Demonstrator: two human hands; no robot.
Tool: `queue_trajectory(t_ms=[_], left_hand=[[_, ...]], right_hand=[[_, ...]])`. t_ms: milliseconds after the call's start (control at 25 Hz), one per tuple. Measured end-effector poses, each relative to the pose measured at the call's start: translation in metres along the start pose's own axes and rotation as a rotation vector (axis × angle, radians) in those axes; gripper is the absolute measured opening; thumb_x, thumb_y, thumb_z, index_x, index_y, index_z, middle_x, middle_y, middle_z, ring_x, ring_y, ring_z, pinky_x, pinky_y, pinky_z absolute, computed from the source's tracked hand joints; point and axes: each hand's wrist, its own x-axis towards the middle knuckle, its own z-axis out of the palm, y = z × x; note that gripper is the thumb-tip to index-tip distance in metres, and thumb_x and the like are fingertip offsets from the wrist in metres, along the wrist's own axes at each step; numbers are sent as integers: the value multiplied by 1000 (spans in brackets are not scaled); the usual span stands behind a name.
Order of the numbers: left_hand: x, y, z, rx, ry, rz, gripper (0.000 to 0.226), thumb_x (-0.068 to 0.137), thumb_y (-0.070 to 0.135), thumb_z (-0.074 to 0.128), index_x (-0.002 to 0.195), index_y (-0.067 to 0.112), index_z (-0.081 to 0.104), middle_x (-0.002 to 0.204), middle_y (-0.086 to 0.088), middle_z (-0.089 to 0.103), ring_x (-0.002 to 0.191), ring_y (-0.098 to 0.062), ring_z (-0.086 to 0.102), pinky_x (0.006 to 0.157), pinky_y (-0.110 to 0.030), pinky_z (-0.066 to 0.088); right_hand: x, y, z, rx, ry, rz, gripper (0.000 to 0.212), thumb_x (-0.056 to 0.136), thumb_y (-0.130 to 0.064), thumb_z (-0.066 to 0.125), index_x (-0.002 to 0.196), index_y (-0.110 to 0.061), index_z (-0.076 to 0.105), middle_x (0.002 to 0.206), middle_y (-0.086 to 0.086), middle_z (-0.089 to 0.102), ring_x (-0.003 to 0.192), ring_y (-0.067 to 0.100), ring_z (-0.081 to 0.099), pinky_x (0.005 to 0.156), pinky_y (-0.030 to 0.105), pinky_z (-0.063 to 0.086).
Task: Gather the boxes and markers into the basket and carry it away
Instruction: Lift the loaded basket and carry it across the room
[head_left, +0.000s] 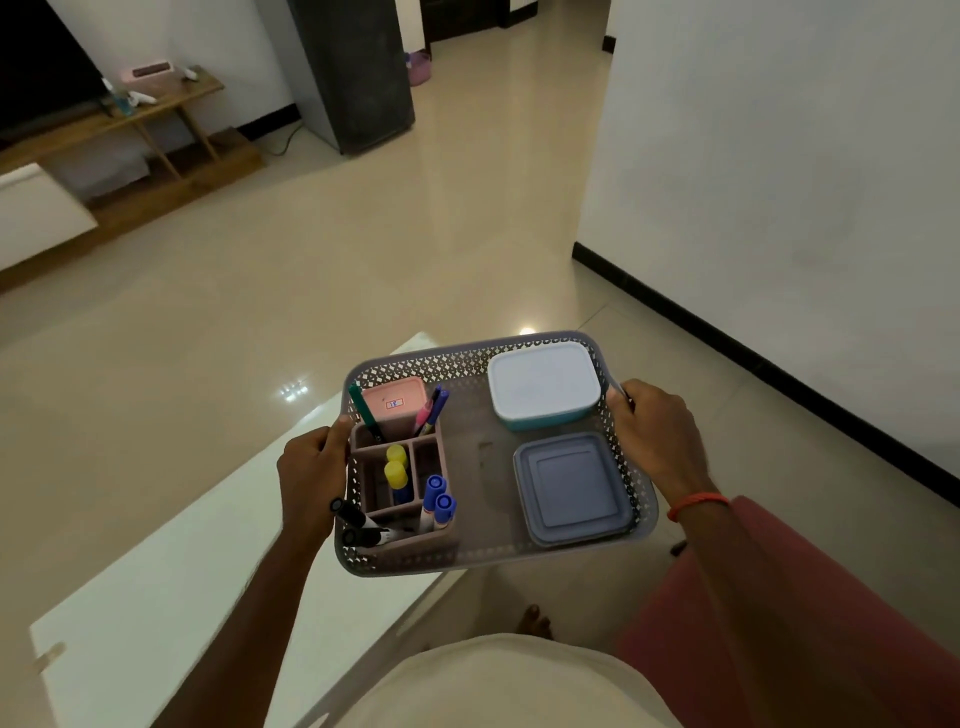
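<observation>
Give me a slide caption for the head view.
Both hands, left hand and right hand, carry the basket of boxes and markers.

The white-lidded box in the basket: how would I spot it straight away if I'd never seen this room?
Find the grey perforated basket held between the left hand and right hand. Look in its far right corner, near the right hand, for the white-lidded box. Unlike the flat grey-blue box just nearer the person, it has a pale lid over a teal base and stands taller.
</observation>
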Motion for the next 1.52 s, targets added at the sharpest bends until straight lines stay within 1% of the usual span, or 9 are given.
queue_trajectory(t_ms=[120,280,400,640,840,1040,1240,1400,1520], left_hand=[[6,19,35,3,-38,25,55,99,36,55,52,11,42,51,-8,39,51,-19,34,54,-31,28],[20,43,70,28,-80,68,55,100,37,54,53,11,44,52,-9,41,50,-18,35,54,-29,29],[35,60,89,30,-96,81,55,100,35,54,51,12,44,51,-7,41,49,-18,34,54,-28,28],[73,84,130,-1,-128,53,55,100,33,54,52,10,43,50,-6,39,49,-18,32,53,-28,27],[118,103,169,-6,-159,52,56,101,36,52,59,-1,53,53,-12,44,51,-20,36,56,-31,30],[151,125,205,-30,-216,60,54,103,36,49,63,1,59,55,-11,51,52,-22,42,56,-32,35],[161,150,240,-66,-191,24,49,103,32,49,65,6,63,55,-6,55,53,-19,46,55,-29,36],[165,171,276,-66,-153,-9,50,103,35,49,62,8,61,55,-7,54,54,-20,46,57,-32,38],[165,193,307,-53,-90,-38,51,103,34,49,58,10,56,51,-3,49,51,-16,41,55,-30,33]], right_hand=[[20,21,-11,-7,10,33,35,100,-34,40,77,-12,54,68,4,55,64,25,52,51,28,31],[46,40,-22,-14,39,94,33,101,-34,38,81,-12,53,72,6,54,67,26,52,55,31,34],[65,48,-29,-8,45,115,32,101,-34,38,79,-15,52,68,2,53,62,21,50,51,28,27],[120,50,-36,65,29,173,29,101,-34,42,80,-17,54,69,-3,54,61,6,48,49,24,27],[178,52,-44,-5,0,179,28,102,-34,40,89,-15,57,75,0,57,61,6,46,49,23,28],[225,57,-53,-13,-16,182,29,102,-35,41,92,-15,59,75,0,59,63,9,52,50,23,31],[268,71,-65,-38,-39,161,28,103,-33,39,87,-15,54,69,-4,53,60,3,47,49,22,27],[317,97,-73,-44,-55,98,31,103,-34,37,87,-14,55,71,-1,57,61,7,50,49,24,28],[356,118,-83,-7,-89,38,29,103,-33,38,86,-16,54,68,-2,56,60,9,51,49,24,29]])
